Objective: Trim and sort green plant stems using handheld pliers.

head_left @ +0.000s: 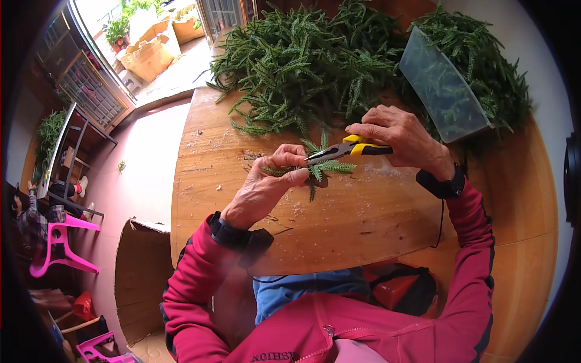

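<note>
Pink jacket [375,331] nearest us, and up front the left hand [266,176] pinches a green sprig [333,168], apparently to steady it for the pliers [362,149]! Right hand [404,136] wraps their handles, nose right at the pinch. Beyond both hands, a heap of greenery [302,66], seemingly placed for easy reach; beyond the right, a translucent bin [445,91].

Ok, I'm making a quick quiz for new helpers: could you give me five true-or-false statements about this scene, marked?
1. The right hand holds pliers. True.
2. The left hand is free. False: the left hand holds a green sprig.
3. The pliers' handles are plain red. False: they are yellow and black.
4. A pink stool is left of the table. True.
5. The plastic box is empty. False: greenery is in it.
</note>
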`<state>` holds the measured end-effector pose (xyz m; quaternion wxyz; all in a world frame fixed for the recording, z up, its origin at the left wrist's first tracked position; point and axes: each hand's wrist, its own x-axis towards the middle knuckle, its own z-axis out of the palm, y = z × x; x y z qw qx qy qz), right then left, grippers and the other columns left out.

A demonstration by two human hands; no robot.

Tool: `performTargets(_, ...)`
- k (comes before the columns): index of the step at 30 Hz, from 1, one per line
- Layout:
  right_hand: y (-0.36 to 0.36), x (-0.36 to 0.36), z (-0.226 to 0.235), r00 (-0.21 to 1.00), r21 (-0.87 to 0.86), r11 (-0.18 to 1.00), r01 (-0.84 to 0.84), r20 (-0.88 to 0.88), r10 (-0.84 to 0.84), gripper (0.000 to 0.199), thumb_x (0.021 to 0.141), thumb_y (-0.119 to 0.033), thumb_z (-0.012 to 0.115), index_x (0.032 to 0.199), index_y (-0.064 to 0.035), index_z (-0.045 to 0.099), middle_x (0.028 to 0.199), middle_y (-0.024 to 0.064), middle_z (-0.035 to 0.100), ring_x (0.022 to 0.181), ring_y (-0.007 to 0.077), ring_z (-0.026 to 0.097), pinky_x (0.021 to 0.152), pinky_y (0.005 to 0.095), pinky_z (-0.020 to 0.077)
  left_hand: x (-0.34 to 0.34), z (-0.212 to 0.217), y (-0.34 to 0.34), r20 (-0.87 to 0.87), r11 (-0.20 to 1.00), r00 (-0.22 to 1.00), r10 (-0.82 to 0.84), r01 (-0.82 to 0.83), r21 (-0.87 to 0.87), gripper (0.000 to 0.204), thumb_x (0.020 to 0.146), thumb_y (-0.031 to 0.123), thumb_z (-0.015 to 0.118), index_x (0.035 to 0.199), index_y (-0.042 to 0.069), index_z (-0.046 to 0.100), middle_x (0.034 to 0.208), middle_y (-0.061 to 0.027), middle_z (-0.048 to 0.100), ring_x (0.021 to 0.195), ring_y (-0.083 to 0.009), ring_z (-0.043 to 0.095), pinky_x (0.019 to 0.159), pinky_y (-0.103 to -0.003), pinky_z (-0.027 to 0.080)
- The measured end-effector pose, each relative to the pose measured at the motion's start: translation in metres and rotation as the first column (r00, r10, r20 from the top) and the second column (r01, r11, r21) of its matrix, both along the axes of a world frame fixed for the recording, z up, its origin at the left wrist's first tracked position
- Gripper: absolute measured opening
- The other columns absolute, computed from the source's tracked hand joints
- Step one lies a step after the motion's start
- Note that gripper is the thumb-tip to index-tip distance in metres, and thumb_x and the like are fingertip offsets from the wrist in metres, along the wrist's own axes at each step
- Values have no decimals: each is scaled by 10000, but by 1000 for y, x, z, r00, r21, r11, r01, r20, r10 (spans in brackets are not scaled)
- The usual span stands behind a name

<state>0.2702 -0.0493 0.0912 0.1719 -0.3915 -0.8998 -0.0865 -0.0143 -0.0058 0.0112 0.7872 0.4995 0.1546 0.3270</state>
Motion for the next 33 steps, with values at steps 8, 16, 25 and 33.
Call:
performTargets(8,24,-1,8,974,-102,970,-222,30,226,428,700,-73,709,1120,-139,660,868,21,611,795,233,592,677,344,476,-5,7,6,-111,978,974,-196,203,52,145,809,38,730,946,32,684,1102,-3,500,1042,-124,498,905,-274,404)
performTargets(16,18,-1,-6,987,-152,976,-158,-33,155,355,741,-56,684,1083,-143,653,805,52,597,724,272,603,608,379,497,-8,6,9,-150,981,982,-114,135,137,145,808,61,738,938,31,684,1090,-1,497,1012,-117,501,864,-256,410)
performTargets(25,-26,-25,-7,978,-355,911,208,50,-204,406,712,-11,645,1105,-113,649,810,85,609,695,284,607,567,382,475,-3,0,0,-204,985,964,171,-164,50,137,827,59,728,924,-19,671,1017,-24,542,871,-107,581,756,-254,487)
performTargets(33,-56,-71,13,814,135,897,420,381,-438,481,708,-44,653,1178,-124,595,866,79,552,684,254,560,573,387,446,-1,-7,3,-263,966,934,244,-209,154,207,832,87,731,970,-28,628,890,-42,600,722,-99,587,686,-231,467)
